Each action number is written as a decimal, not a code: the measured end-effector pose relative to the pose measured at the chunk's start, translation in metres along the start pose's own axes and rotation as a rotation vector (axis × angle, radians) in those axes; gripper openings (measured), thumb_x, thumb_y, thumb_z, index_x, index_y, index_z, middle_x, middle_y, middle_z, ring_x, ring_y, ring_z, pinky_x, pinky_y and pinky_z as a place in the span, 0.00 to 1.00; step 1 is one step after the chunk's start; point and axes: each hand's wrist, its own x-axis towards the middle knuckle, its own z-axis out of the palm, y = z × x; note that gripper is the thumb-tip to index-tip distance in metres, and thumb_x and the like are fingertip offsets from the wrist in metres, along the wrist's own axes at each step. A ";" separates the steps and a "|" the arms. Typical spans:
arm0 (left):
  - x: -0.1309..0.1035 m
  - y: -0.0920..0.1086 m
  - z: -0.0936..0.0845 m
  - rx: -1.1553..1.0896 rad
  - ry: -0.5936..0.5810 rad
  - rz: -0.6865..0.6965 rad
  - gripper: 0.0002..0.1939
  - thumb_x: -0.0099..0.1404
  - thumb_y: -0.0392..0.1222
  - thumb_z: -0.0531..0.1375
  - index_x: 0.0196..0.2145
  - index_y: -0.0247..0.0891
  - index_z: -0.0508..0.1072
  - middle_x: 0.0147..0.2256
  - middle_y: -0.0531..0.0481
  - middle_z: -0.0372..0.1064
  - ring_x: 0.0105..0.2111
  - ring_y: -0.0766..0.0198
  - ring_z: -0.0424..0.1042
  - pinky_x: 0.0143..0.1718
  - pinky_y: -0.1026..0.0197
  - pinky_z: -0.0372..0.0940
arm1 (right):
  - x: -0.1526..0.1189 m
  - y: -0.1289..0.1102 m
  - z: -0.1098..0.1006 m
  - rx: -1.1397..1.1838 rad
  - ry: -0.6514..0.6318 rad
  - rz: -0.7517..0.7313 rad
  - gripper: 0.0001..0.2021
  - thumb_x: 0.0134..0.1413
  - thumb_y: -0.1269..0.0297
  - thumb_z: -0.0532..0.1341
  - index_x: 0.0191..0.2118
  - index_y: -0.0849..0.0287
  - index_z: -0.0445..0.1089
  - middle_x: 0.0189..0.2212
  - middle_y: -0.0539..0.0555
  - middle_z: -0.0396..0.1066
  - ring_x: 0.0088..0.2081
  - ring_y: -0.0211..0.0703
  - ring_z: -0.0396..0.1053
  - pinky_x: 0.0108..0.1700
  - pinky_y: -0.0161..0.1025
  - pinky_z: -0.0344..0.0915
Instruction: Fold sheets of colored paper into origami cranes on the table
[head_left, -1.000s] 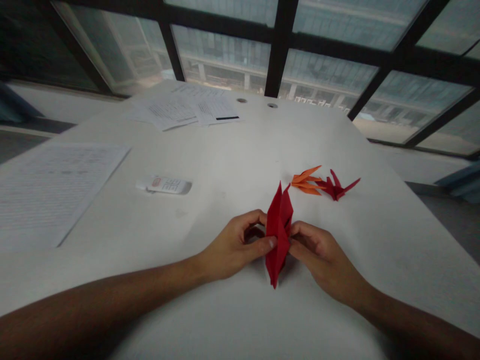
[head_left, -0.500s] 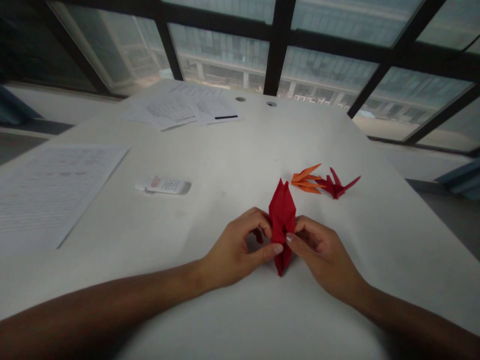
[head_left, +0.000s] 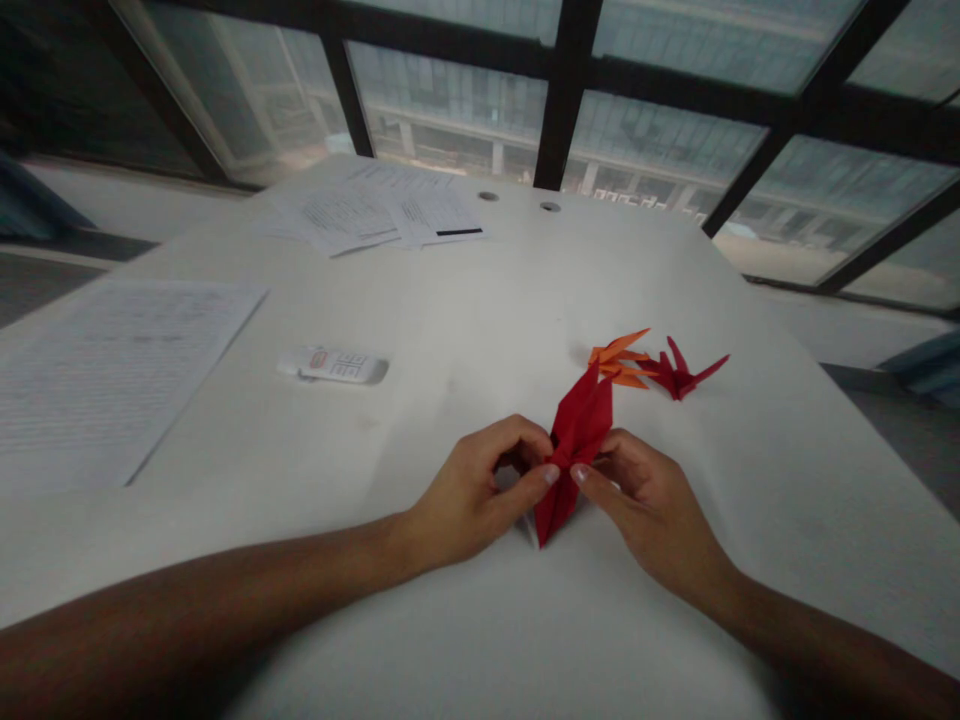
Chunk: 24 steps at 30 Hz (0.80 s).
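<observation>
Between my two hands is a red folded origami paper, a long diamond shape with two points at its far end and one toward me. My left hand pinches its left edge near the middle, thumb on top and fingers curled behind. On the other edge, my right hand pinches it the same way, its thumb close to the left thumb. Just beyond the far tips lie an orange origami piece with several thin points and a red origami crane, which touch or overlap.
A white table reaches to the dark-framed window. Left of my hands lies a white packet-like item with printing. Printed sheets cover the left side, and more papers are at the back, near two round table holes.
The red origami paper has turned, its far points leaning right and its near point swinging left. Both thumbs have shifted on it. The view has moved slightly.
</observation>
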 end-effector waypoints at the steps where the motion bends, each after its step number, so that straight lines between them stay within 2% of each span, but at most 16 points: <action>1: 0.000 0.001 -0.001 0.044 -0.020 0.053 0.04 0.70 0.39 0.61 0.40 0.36 0.72 0.37 0.48 0.71 0.36 0.65 0.71 0.39 0.61 0.68 | 0.000 0.000 0.000 -0.025 0.006 -0.026 0.02 0.63 0.64 0.64 0.40 0.55 0.72 0.37 0.52 0.77 0.40 0.43 0.75 0.45 0.41 0.72; 6: 0.001 0.002 -0.006 0.155 -0.077 0.301 0.04 0.71 0.36 0.61 0.42 0.37 0.75 0.39 0.45 0.74 0.41 0.62 0.74 0.44 0.60 0.70 | -0.002 -0.002 -0.003 -0.299 0.083 -0.210 0.03 0.62 0.69 0.64 0.37 0.54 0.75 0.40 0.52 0.77 0.42 0.44 0.75 0.46 0.41 0.73; 9: -0.001 -0.001 -0.006 0.216 -0.034 0.405 0.06 0.69 0.33 0.62 0.43 0.38 0.74 0.40 0.44 0.75 0.42 0.61 0.74 0.44 0.59 0.71 | -0.005 -0.005 -0.003 -0.466 0.137 -0.408 0.08 0.62 0.72 0.63 0.41 0.51 0.77 0.43 0.53 0.78 0.45 0.46 0.76 0.48 0.42 0.74; 13: -0.005 -0.005 -0.006 0.124 0.060 0.436 0.14 0.67 0.29 0.62 0.46 0.41 0.66 0.40 0.46 0.73 0.41 0.62 0.74 0.43 0.58 0.72 | -0.007 -0.010 -0.007 -0.489 0.110 -0.679 0.17 0.61 0.77 0.62 0.52 0.52 0.75 0.47 0.56 0.78 0.46 0.48 0.76 0.46 0.44 0.76; 16: -0.006 -0.005 -0.006 0.065 0.039 0.446 0.17 0.67 0.27 0.61 0.50 0.42 0.64 0.41 0.46 0.73 0.42 0.61 0.75 0.45 0.56 0.73 | -0.008 -0.012 -0.011 -0.515 0.084 -0.845 0.22 0.60 0.79 0.62 0.57 0.52 0.72 0.50 0.59 0.77 0.48 0.51 0.76 0.47 0.48 0.76; 20: -0.005 -0.002 -0.007 0.139 -0.008 0.503 0.19 0.68 0.30 0.62 0.54 0.42 0.67 0.42 0.45 0.74 0.43 0.60 0.75 0.46 0.57 0.73 | -0.008 -0.010 -0.016 -0.531 0.059 -0.883 0.23 0.61 0.78 0.63 0.60 0.52 0.71 0.49 0.60 0.77 0.48 0.52 0.76 0.47 0.51 0.76; 24: -0.005 -0.002 -0.009 0.209 -0.029 0.540 0.23 0.69 0.32 0.61 0.60 0.41 0.67 0.45 0.42 0.74 0.44 0.60 0.75 0.45 0.57 0.73 | -0.007 -0.006 -0.015 -0.518 0.040 -0.893 0.22 0.60 0.79 0.63 0.58 0.56 0.72 0.48 0.60 0.77 0.47 0.51 0.75 0.47 0.50 0.75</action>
